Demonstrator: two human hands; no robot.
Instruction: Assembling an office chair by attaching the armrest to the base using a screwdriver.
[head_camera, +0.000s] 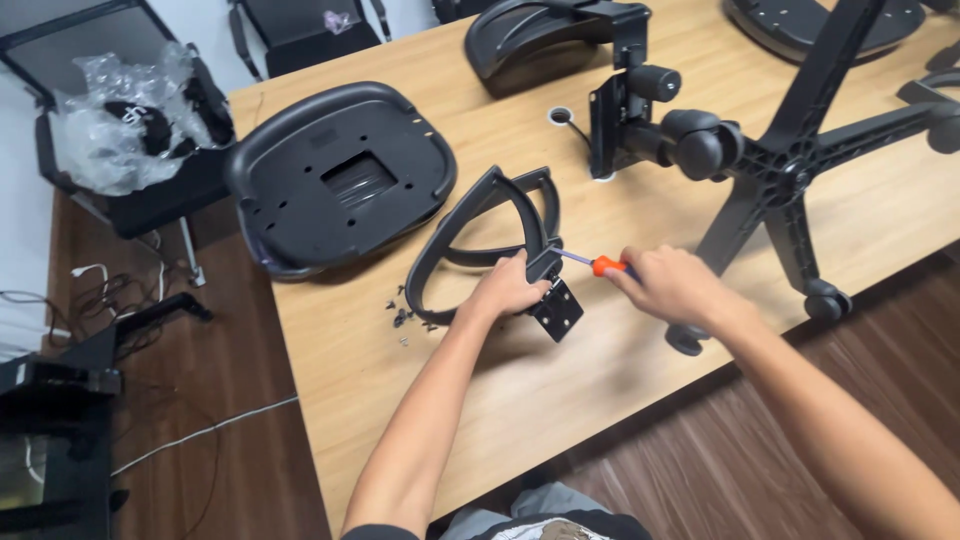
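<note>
My left hand (508, 290) grips the lower end of a black loop-shaped chair armrest (470, 225) lying on the wooden table (400, 400), just above its square mounting plate (558, 310). An orange-handled screwdriver (598, 265) is held in my right hand (672, 285), its tip pointing left into the armrest's bracket. A small pile of dark screws (405, 315) lies left of my left hand.
An upturned black seat pan (340, 175) lies at the table's left. A five-star wheeled chair base (790, 165) and tilt mechanism (625, 110) sit at right, a black backrest piece (525, 40) behind. Plastic wrapping (120, 120) rests on a chair beyond the table.
</note>
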